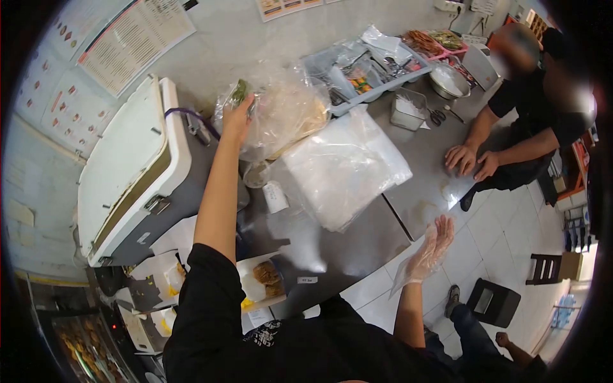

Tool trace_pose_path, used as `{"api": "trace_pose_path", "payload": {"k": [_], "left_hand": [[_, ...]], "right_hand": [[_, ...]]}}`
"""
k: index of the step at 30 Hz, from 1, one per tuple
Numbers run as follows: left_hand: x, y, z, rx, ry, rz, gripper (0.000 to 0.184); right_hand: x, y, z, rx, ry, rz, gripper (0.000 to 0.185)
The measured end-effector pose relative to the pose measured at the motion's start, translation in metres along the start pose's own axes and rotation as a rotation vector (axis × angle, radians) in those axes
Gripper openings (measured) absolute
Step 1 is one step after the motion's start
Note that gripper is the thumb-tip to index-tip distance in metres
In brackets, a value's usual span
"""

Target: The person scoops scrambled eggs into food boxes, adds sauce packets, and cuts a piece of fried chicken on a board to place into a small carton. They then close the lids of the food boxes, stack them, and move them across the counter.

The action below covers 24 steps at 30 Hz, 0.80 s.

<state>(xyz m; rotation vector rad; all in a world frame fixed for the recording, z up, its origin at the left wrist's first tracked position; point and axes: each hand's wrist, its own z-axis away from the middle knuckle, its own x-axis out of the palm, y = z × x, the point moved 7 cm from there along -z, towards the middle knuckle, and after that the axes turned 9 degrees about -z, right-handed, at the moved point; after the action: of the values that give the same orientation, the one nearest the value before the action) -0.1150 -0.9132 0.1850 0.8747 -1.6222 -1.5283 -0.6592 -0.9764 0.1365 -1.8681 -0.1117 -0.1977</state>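
Observation:
My left hand [237, 120] is bare and stretched out to the back of the counter, fingers closed at a clear plastic bag [230, 102]. Something green and leafy [240, 90] shows at the fingertips; the exact grip is partly hidden. Crumpled clear bags [281, 118] lie just to the right of this hand. My right hand [431, 250] wears a thin clear disposable glove and is raised past the counter's front edge, fingers stretched out and holding nothing. A stack of clear plastic sheets or bags [348, 169] lies on the counter between the two hands.
A grey and white cooler box [166, 185] stands left of my arm. An open food box [271, 281] sits near my body. Behind the bags is a grey-blue tray [383, 89] of packets. A co-worker's hands [469, 159] rest at the metal counter's [415, 147] right end.

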Motion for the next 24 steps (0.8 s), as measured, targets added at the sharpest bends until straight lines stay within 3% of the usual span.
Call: {"api": "trace_pose_path", "payload": {"k": [3, 9, 13, 14, 16, 19, 22, 23, 24], "left_hand": [[-0.002, 0.061, 0.043, 0.296, 0.003, -0.187, 0.041], [-0.028, 0.149, 0.176, 0.637, -0.088, -0.361, 0.042], [-0.073, 0.156, 0.276, 0.411, -0.309, -0.067, 0.036], [-0.084, 0.139, 0.301, 0.304, -0.444, -0.077, 0.038], [-0.104, 0.123, 0.362, 0.433, -0.527, -0.327, 0.043], [-0.164, 0.070, 0.439, 0.305, -0.393, -0.405, 0.045], [-0.237, 0.007, 0.481, -0.095, -0.309, -0.386, 0.044], [-0.264, -0.024, 0.490, -0.248, -0.305, -0.079, 0.042], [-0.293, -0.057, 0.502, -0.400, -0.291, 0.229, 0.040]], "right_hand": [[0.033, -0.014, 0.003, -0.050, -0.048, -0.076, 0.052], [0.090, -0.065, 0.048, -0.108, -0.163, -0.277, 0.055], [0.129, -0.106, 0.127, -0.115, -0.426, -0.400, 0.053], [0.141, -0.118, 0.154, 0.034, -0.533, -0.418, 0.050], [0.159, -0.151, 0.218, 0.362, -0.731, -0.435, 0.045], [0.148, -0.125, 0.311, 0.653, -0.926, -0.250, 0.035], [0.139, -0.097, 0.364, 0.608, -0.936, -0.128, 0.025], [0.140, -0.098, 0.367, 0.467, -1.004, 0.157, 0.026], [0.145, -0.098, 0.365, 0.292, -0.988, 0.216, 0.028]]}}
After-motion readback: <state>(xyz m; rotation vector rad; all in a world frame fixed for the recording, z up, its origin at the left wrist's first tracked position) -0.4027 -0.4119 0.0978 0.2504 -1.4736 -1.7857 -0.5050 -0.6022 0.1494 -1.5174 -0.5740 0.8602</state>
